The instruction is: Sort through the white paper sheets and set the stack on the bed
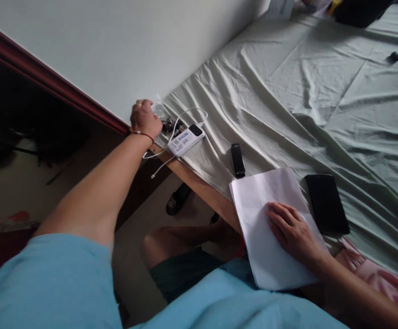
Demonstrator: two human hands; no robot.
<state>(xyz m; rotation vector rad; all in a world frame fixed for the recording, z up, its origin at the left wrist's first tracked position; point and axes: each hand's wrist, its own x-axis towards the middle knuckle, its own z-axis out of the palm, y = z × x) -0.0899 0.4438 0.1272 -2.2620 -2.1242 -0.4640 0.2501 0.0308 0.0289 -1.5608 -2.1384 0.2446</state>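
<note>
My left hand point(145, 119) reaches out to the far corner of the sheet-covered surface, against the wall. Its fingers are curled beside a clear plastic piece point(158, 106); what lies inside them is hidden. Just right of it are a small dark heap point(169, 125) and a white power bank point(187, 140) with a white cable point(195, 108) looped around it. My right hand point(293, 230) lies flat, fingers stretched, on a stack of white paper point(257, 219) that overhangs the near edge. Beyond the paper lies a black, stapler-like object point(238, 160).
A black phone or tablet point(327, 204) lies right of the paper, near pink cloth point(380, 274). Farther off on the wrinkled sheet point(271, 100) are a small dark item point(395, 56) and a black bag point(360, 11). A white wall point(116, 50) bounds the left side.
</note>
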